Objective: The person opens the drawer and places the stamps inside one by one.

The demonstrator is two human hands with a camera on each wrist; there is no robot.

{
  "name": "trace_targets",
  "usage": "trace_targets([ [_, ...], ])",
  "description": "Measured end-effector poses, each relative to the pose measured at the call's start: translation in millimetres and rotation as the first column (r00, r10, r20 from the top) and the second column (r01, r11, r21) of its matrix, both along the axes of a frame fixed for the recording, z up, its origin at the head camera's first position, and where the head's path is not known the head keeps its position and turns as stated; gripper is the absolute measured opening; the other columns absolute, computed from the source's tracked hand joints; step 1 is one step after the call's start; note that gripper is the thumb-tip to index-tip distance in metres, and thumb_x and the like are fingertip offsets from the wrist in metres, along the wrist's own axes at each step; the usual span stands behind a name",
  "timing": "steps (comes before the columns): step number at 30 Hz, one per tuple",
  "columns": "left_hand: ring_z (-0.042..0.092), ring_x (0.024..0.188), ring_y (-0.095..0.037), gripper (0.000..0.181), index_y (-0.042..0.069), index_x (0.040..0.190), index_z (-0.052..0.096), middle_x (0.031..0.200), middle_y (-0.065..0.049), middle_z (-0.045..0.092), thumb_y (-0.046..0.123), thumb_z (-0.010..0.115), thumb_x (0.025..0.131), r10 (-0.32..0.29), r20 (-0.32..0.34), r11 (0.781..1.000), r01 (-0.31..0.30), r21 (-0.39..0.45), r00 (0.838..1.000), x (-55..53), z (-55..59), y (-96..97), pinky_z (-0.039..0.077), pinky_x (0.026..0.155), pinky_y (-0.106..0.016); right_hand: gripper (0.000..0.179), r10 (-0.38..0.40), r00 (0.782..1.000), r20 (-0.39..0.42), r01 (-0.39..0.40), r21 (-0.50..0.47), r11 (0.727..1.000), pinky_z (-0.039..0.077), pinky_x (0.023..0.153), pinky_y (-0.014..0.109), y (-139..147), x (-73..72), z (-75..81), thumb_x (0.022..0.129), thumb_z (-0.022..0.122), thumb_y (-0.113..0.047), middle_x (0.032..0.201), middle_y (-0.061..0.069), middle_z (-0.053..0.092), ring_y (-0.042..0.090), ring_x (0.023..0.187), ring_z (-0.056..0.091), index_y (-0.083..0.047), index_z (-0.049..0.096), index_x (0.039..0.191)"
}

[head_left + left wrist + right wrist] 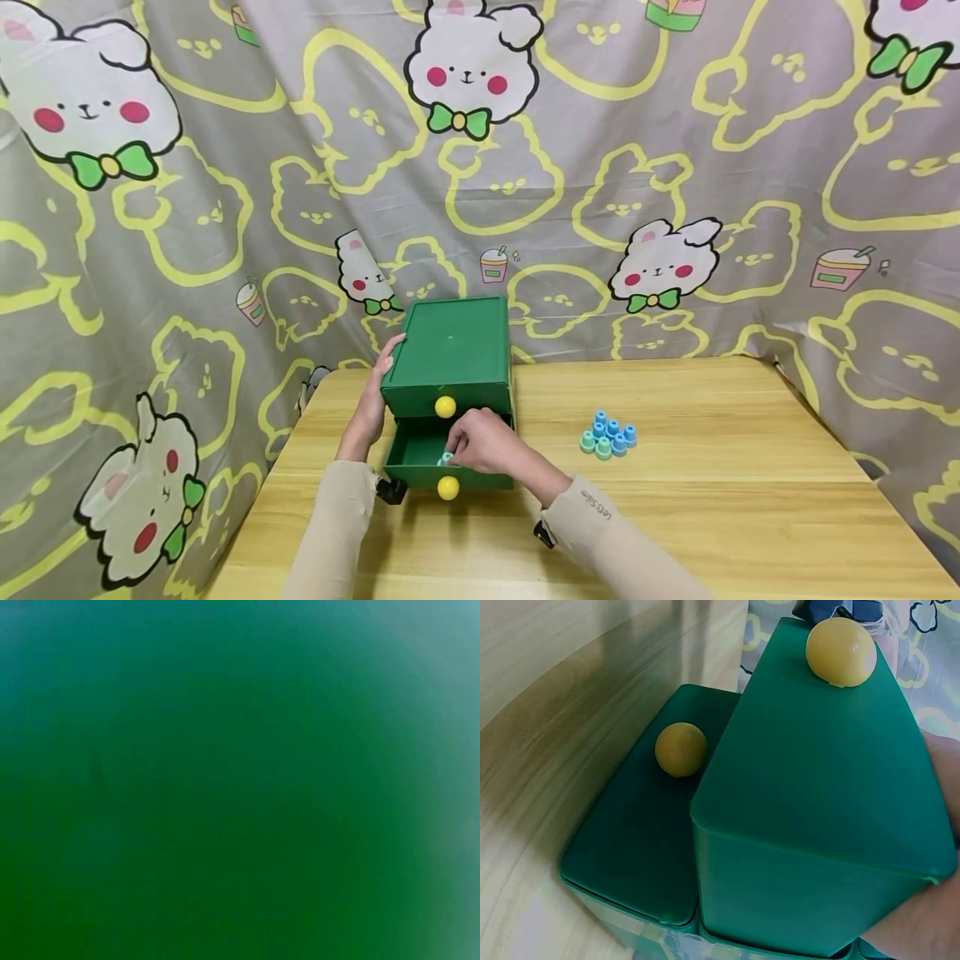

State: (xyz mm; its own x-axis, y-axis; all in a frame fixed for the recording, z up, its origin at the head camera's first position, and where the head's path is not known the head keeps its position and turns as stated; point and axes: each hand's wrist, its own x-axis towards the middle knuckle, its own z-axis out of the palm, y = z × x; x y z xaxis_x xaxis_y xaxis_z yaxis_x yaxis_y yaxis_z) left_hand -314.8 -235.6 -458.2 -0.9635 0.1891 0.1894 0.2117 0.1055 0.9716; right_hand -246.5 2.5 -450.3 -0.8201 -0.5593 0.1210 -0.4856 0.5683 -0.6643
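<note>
A green drawer cabinet [453, 342] with yellow knobs stands on the table, one drawer [412, 450] pulled out. My left hand [372, 408] rests along the cabinet's left side, fingers fairly straight; the left wrist view is only a green blur. Over the pulled-out drawer, my right hand [483, 442] has its fingers curled and pinches a small light-blue plastic piece [446, 458] just behind the drawer's front. The hand hides part of that piece. In the right wrist view, the pulled-out drawer's front [817, 750] stands beside a closed drawer [641, 810] nearer the table.
Several small blue and light-green stepped plastic pieces [611, 433] stand grouped on the wooden table [712, 500], right of the cabinet. A patterned curtain [585, 183] hangs behind and to the sides. Dark wrist devices [391, 491] sit below both hands.
</note>
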Motion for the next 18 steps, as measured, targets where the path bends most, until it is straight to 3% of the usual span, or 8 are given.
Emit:
trace_targets([
  [5, 0.020, 0.154, -0.034, 0.054, 0.037, 0.162, 0.029, 0.172, -0.001, 0.015, 0.050, 0.026, 0.110, -0.006, 0.004, 1.000, 0.006, -0.017, 1.000, -0.2, 3.0, 0.3, 0.019, 0.119, -0.068, 0.009, -0.007, 1.000, -0.006, 0.006, -0.019, 1.000, 0.050, 0.065, 0.018, 1, -1.9, 1.1, 0.081, 0.089, -0.014, 0.068, -0.008, 0.071, -0.003, 0.062, 0.060, -0.012, 0.080, 0.079],
  [9, 0.027, 0.151, -0.037, 0.053, 0.042, 0.161, 0.028, 0.171, -0.001, 0.017, 0.054, 0.027, 0.110, -0.017, 0.033, 0.998, 0.019, -0.064, 0.999, 0.4, 7.3, -2.7, 0.027, 0.115, -0.066, 0.008, -0.002, 1.000, -0.011, 0.002, -0.005, 1.000, 0.050, 0.065, 0.018, 0, -4.5, 1.6, 0.082, 0.088, -0.014, 0.069, -0.009, 0.071, -0.004, 0.063, 0.060, -0.012, 0.081, 0.081],
  [18, 0.035, 0.146, -0.043, 0.052, 0.045, 0.162, 0.023, 0.172, -0.004, 0.014, 0.054, 0.025, 0.110, -0.094, 0.081, 0.983, 0.105, -0.150, 0.992, 1.7, 15.7, -15.6, 0.037, 0.107, -0.067, 0.007, 0.032, 0.999, 0.030, -0.032, -0.005, 0.999, 0.052, 0.067, 0.017, -5, -6.6, 0.8, 0.084, 0.087, -0.015, 0.073, -0.008, 0.073, -0.003, 0.065, 0.062, -0.012, 0.081, 0.085],
])
